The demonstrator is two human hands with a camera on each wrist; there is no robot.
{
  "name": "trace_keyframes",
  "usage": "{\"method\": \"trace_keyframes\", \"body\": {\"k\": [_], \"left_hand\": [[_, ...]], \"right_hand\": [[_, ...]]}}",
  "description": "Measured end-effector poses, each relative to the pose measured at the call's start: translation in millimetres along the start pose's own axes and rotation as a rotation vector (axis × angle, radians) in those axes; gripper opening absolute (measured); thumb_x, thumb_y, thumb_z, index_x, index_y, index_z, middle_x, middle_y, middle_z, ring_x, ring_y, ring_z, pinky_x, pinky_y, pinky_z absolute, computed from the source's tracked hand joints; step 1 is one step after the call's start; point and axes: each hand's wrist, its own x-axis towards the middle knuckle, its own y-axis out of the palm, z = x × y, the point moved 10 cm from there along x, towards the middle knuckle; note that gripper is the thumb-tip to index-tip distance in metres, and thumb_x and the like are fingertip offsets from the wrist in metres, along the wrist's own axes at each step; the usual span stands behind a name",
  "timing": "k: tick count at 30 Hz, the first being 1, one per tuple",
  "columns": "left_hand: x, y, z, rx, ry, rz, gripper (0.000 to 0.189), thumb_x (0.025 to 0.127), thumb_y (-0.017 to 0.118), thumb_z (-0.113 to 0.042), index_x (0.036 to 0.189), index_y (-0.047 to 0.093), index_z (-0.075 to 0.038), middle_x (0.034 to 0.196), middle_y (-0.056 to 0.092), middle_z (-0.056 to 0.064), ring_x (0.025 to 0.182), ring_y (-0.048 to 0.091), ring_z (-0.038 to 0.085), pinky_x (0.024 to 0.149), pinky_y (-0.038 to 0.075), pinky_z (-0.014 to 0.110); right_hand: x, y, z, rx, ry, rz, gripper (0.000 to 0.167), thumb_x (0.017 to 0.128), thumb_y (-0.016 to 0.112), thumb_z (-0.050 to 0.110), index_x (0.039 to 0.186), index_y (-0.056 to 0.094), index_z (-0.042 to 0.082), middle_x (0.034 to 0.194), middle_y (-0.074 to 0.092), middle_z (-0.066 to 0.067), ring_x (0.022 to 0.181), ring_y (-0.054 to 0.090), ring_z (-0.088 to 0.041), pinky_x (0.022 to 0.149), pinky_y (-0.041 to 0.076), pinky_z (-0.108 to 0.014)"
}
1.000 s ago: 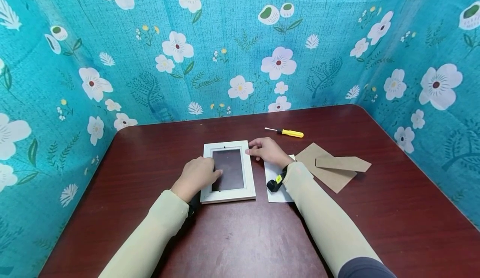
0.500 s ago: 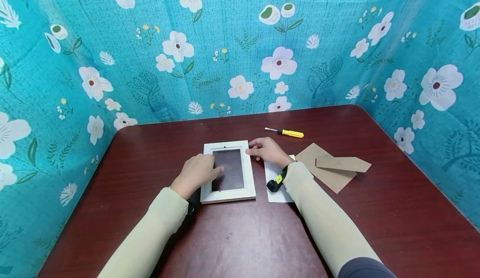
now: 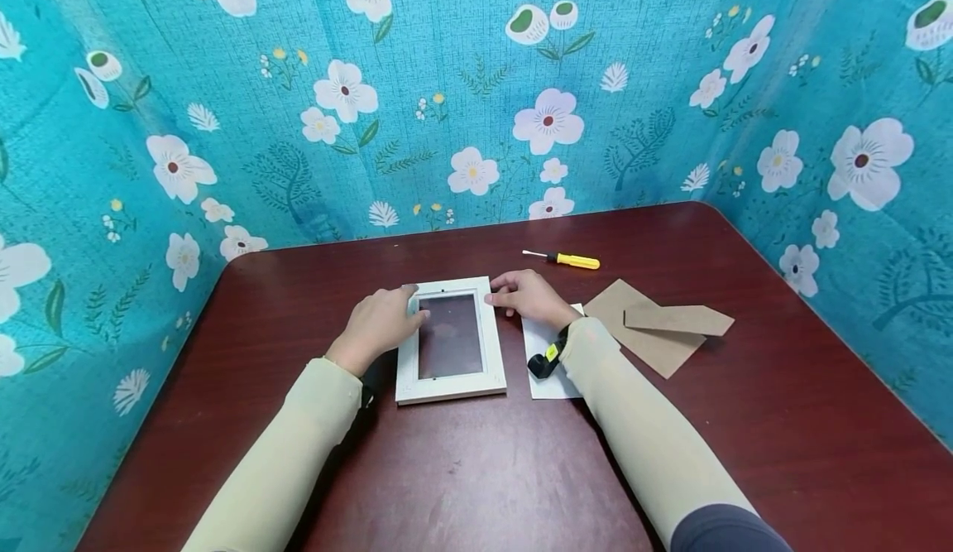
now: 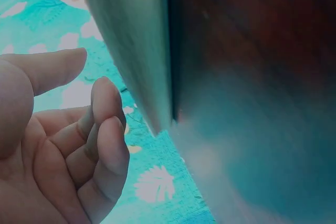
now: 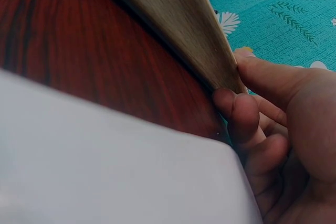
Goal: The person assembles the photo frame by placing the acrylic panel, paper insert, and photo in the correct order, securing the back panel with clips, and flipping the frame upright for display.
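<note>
A white picture frame [image 3: 489, 338] lies back-up on the table in the head view, with a small dark tab at its top and bottom. Through its opening the dark table shows, with faint marks as on a clear pane [image 3: 450, 349]. My right hand [image 3: 532, 295] pinches the frame's upper right edge, thumb on top and fingertips against the side, as the right wrist view shows. Over the upper left edge hovers my left hand [image 3: 375, 327]. In the left wrist view its thumb and loosely bent fingers [image 4: 110, 145] stand apart from the frame's side [image 4: 131, 45], holding nothing.
Under my right wrist lies a white sheet [image 3: 548, 385]. Right of it is a brown backing board [image 3: 663, 357] with a stand flap [image 3: 681, 319] sticking out. A yellow-handled screwdriver [image 3: 577, 261] lies near the back of the dark red table [image 3: 462, 477]. Flowered blue cloth [image 3: 417, 80] surrounds the table.
My left hand has drawn back left and up from the frame's opening, its fingers spreading. The right hand keeps its place on the frame. The head view has shifted slightly.
</note>
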Motion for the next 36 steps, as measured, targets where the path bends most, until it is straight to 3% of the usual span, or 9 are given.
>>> {"method": "trace_keyframes", "body": {"k": [7,18,22,26,30,36], "left_hand": [[6.6,2.5,13.2,-0.030,-0.050,0.012,0.068,0.094,0.062,-0.042,0.149,0.038,-0.010,0.119,0.064,0.018,0.099,0.064,0.031,0.081,0.051,0.051],[12.5,8.8,27.0,-0.047,-0.072,0.061,0.069,0.095,0.059,-0.044,0.151,0.034,-0.012,0.136,0.054,0.019,0.114,0.057,0.036,0.093,0.045,0.056],[14.6,13.5,33.8,-0.100,-0.086,0.116,0.071,0.096,0.057,-0.045,0.153,0.030,-0.014,0.121,0.061,0.017,0.087,0.067,0.027,0.084,0.049,0.051],[15.4,17.8,38.8,-0.159,-0.110,0.171,0.073,0.096,0.057,-0.046,0.155,0.026,-0.014,0.110,0.062,0.014,0.058,0.064,0.016,0.076,0.049,0.045],[18.9,20.8,44.5,-0.207,-0.129,0.193,0.077,0.095,0.058,-0.047,0.155,0.024,-0.012,0.112,0.061,0.016,0.057,0.063,0.017,0.070,0.050,0.040],[24.8,29.3,47.7,-0.343,-0.124,0.256,0.078,0.096,0.060,-0.044,0.155,0.021,-0.013,0.087,0.061,0.013,0.062,0.063,0.021,0.058,0.053,0.034]], "right_hand": [[0.9,0.1,0.9,-0.006,-0.003,-0.001,0.037,0.090,0.072,0.030,0.119,0.066,0.009,0.082,0.068,-0.004,0.067,0.061,-0.023,0.073,0.048,-0.036],[0.4,1.5,-1.4,0.005,0.019,-0.001,0.036,0.090,0.072,0.030,0.118,0.066,0.009,0.081,0.067,-0.005,0.066,0.060,-0.022,0.067,0.047,-0.034],[0.6,2.3,-2.5,0.007,0.026,-0.003,0.035,0.090,0.072,0.029,0.118,0.066,0.009,0.082,0.067,-0.005,0.067,0.060,-0.022,0.067,0.047,-0.035],[0.8,2.8,-4.0,0.007,0.038,-0.004,0.035,0.090,0.072,0.030,0.118,0.066,0.010,0.081,0.066,-0.005,0.067,0.060,-0.022,0.068,0.047,-0.034],[0.9,1.8,-3.5,0.006,0.033,-0.006,0.036,0.090,0.072,0.030,0.118,0.066,0.010,0.080,0.066,-0.006,0.067,0.060,-0.023,0.069,0.047,-0.035],[0.2,0.5,-3.3,0.001,0.035,0.002,0.036,0.090,0.072,0.030,0.119,0.066,0.010,0.083,0.068,-0.004,0.068,0.060,-0.023,0.070,0.048,-0.035]]}}
